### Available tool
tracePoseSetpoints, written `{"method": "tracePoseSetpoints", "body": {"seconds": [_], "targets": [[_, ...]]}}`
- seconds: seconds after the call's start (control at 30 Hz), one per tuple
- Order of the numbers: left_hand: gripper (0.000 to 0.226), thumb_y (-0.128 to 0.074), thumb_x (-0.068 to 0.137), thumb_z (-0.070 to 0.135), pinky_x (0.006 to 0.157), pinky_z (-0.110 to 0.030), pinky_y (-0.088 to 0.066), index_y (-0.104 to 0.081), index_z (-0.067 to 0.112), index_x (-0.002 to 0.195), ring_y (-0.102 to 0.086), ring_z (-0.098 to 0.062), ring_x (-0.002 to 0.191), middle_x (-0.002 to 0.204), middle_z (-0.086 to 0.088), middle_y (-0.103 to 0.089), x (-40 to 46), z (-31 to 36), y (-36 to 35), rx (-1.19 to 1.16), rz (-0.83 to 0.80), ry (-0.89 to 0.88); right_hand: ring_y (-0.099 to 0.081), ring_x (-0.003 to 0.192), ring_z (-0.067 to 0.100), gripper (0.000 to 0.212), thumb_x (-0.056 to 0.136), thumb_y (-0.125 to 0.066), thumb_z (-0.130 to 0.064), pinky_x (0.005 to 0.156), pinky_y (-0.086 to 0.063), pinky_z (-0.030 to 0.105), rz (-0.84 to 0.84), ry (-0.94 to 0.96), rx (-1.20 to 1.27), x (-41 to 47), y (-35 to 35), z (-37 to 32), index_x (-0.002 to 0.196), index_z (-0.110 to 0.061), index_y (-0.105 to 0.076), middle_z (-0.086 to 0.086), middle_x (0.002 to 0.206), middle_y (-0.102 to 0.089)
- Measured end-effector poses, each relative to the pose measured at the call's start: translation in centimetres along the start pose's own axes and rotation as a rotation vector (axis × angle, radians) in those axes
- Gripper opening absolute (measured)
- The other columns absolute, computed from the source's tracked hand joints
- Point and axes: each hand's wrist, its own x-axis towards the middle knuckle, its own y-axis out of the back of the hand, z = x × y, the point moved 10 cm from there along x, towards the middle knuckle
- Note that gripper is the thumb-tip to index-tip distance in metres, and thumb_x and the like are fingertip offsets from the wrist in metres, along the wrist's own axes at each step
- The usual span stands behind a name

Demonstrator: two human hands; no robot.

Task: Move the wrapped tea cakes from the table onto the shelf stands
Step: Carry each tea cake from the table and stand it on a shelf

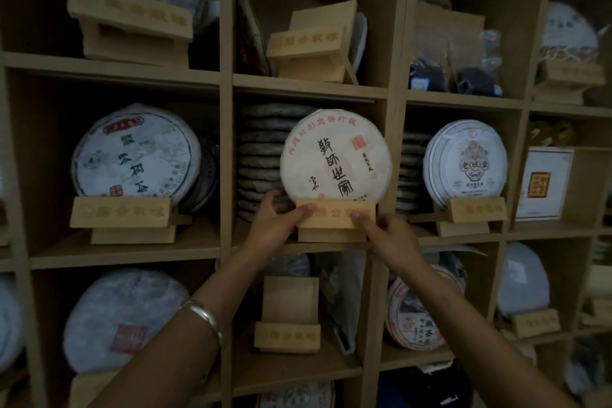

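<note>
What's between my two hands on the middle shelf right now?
In the head view, the light wooden display stand holding the round white paper-wrapped tea cake lies between the left hand and right hand.

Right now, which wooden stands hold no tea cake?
Two: the stand in the top middle compartment and the stand in the bottom middle compartment. Every other stand has a wrapped cake on it.

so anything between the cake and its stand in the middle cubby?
Nothing visible. The wrapped tea cake already sits upright on the wooden stand; both hands, left and right, grip the stand's front.
</note>
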Motion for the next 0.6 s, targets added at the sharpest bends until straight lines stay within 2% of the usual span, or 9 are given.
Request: {"method": "tracePoseSetpoints", "body": {"seconds": [0.07,0.17,0.27,0.37,0.43,0.5,0.6], "targets": [[0.053,-0.078,0.08,0.014,0.056,-0.017,-0.055,-0.045,0.02,0.122,-0.066,-0.008,0.09,0.102,0.003,-0.065,0.0,0.0,0.1,-0.008,0.001,-0.003,-0.068,0.08,0.022,0.047,0.085,-0.06,-0.063,0.07,-0.056,0.039,0.0,-0.005,0.006,0.0,0.0,0.1,0.088,-0.016,-0.065,0.002,0.08,-0.069],[0.046,-0.079,0.079,0.015,0.062,-0.02,-0.056,-0.048,0.025,0.111,-0.066,-0.007,0.089,0.099,0.005,-0.066,0.1,0.0,0.5,0.007,0.008,-0.014,-0.068,0.084,0.024,0.052,0.083,-0.06,-0.064,0.077,-0.059,0.045,-0.001,-0.018,0.027,0.1,0.0,0.3,0.095,-0.014,-0.066,0.004,0.086,-0.07],[0.054,-0.082,0.076,0.025,0.068,-0.021,-0.053,-0.045,0.026,0.115,-0.064,-0.004,0.09,0.102,0.007,-0.065,0.0,0.4,1.2,0.096,0.037,-0.043,-0.068,0.086,0.021,0.056,0.082,-0.06,-0.066,0.078,-0.059,0.047,0.001,-0.006,-0.002,0.1,0.3,0.2,0.101,-0.014,-0.067,0.003,0.092,-0.071],[0.066,-0.084,0.07,0.038,0.072,-0.023,-0.052,-0.041,0.024,0.118,-0.062,-0.003,0.092,0.107,0.006,-0.062,-0.3,1.5,2.3,0.283,0.102,-0.135,-0.067,0.084,0.016,0.056,0.081,-0.061,-0.068,0.074,-0.059,0.042,0.032,0.019,-0.045,0.2,0.8,0.0,0.101,-0.016,-0.067,-0.002,0.092,-0.071],[0.065,-0.083,0.064,0.048,0.073,-0.027,-0.055,-0.04,0.027,0.109,-0.064,-0.009,0.092,0.109,0.001,-0.06,-1.1,2.7,3.1,0.386,0.17,-0.228,-0.066,0.083,0.012,0.056,0.08,-0.06,-0.069,0.067,-0.055,0.033,0.043,0.043,-0.095,0.2,1.0,-0.3,0.102,-0.018,-0.065,-0.005,0.092,-0.07],[0.053,-0.076,0.062,0.056,0.069,-0.032,-0.055,-0.039,0.033,0.093,-0.064,-0.014,0.084,0.101,-0.002,-0.059,-2.4,4.2,3.5,0.489,0.23,-0.333,-0.065,0.081,0.01,0.053,0.08,-0.06,-0.069,0.06,-0.049,0.027,0.07,0.054,-0.13,0.1,1.3,-0.6,0.099,-0.02,-0.063,-0.008,0.088,-0.067],[0.034,-0.069,0.072,0.052,0.055,-0.026,-0.046,-0.04,0.035,0.077,-0.056,-0.008,0.066,0.075,0.007,-0.056,-4.3,5.9,1.9,0.64,0.182,-0.484,-0.061,0.076,0.007,0.048,0.079,-0.06,-0.069,0.053,-0.038,0.022,0.136,0.079,-0.176,-0.3,2.2,-1.0,0.093,-0.023,-0.059,-0.011,0.085,-0.065]]}}
